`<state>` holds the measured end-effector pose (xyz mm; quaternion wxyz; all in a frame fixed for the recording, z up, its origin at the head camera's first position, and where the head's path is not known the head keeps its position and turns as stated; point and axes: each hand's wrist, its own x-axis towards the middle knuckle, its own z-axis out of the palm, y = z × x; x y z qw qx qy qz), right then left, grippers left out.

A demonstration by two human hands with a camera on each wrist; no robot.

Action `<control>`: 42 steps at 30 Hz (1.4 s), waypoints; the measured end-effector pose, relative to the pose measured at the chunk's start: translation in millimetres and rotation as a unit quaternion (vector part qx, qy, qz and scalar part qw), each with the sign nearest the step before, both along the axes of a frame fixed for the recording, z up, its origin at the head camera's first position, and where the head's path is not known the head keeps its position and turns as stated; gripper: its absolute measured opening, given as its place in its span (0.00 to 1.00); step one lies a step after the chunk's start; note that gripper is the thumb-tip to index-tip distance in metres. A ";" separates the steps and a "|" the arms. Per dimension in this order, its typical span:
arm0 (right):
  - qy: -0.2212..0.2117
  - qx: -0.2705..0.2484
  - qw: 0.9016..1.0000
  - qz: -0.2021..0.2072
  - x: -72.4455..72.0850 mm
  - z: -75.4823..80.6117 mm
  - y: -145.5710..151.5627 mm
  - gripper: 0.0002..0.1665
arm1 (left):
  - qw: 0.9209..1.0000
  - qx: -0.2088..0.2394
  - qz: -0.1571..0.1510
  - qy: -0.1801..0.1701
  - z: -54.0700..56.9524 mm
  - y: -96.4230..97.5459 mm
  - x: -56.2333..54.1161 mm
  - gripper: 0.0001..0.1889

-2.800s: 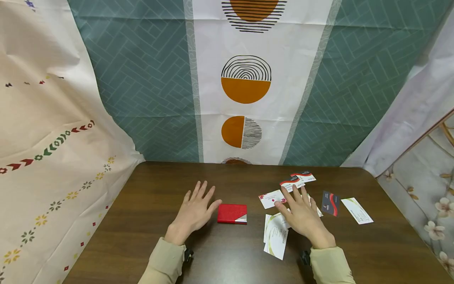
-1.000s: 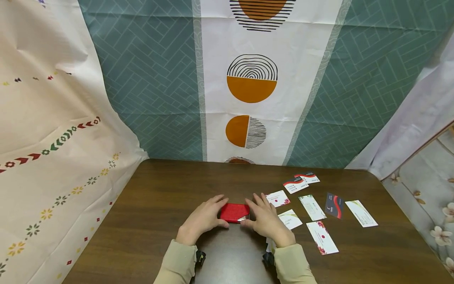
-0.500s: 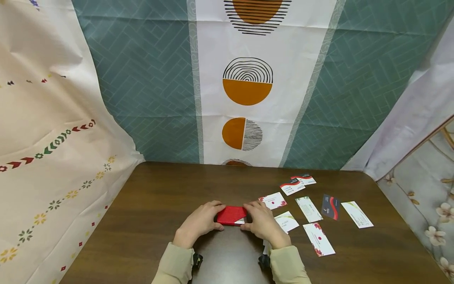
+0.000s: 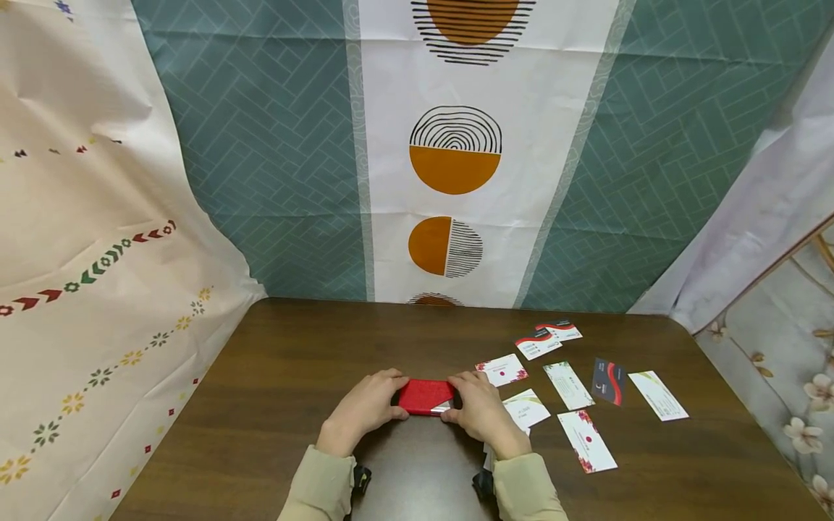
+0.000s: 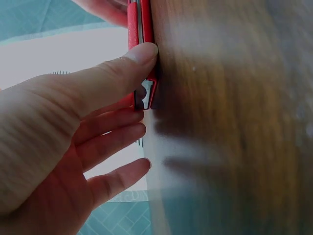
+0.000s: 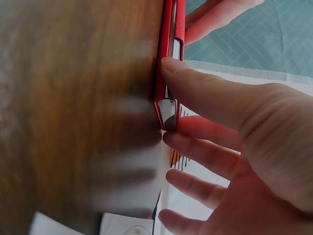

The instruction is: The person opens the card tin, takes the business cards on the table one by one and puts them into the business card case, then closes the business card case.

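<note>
A flat red card case [image 4: 423, 396] with a silvery metal corner lies on the wooden table between my two hands. My left hand [image 4: 361, 411] pinches its left end, thumb on the near edge and fingers behind. At the other end, my right hand [image 4: 485, 412] grips the case the same way. In the left wrist view, the thumb presses the edge of the red case [image 5: 148, 22], and some fingers stay spread off it. The right wrist view shows the right thumb against the red case [image 6: 180, 22], its lid seemingly shut.
Several business cards are scattered to the right: a dark one [image 4: 608, 381], a white one with red flowers [image 4: 588, 441], and two overlapping cards [image 4: 538, 344] farther back. Another white card [image 4: 526, 409] lies beside my right hand, partly covering others. A patterned curtain [image 4: 449, 174] hangs behind the table [image 4: 313, 333].
Both hands were spread apart, the right above the cards. They came in to the two ends of the red case and took hold of it. The last half second shows hardly any movement.
</note>
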<state>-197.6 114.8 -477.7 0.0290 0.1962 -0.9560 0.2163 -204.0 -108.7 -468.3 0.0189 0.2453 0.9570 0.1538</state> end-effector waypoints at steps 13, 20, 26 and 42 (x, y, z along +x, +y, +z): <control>-0.006 -0.004 1.000 -0.012 -3.1 0.7 -0.9 0.34 | 0.999 -0.007 -0.025 0.028 1.6 -0.9 -1.4 0.29; -0.009 -0.007 1.000 -0.013 -2.2 -1.0 -1.0 0.34 | 0.999 -0.009 -0.029 0.010 5.3 -3.2 -0.5 0.29; -0.016 -0.011 1.000 -0.015 -1.9 -1.3 -0.3 0.35 | 0.999 0.007 -0.026 -0.024 6.9 -5.8 -0.3 0.28; -0.013 -0.015 1.000 -0.004 -1.9 -1.8 0.8 0.36 | 0.998 0.045 -0.046 -0.024 6.1 -13.8 -5.7 0.22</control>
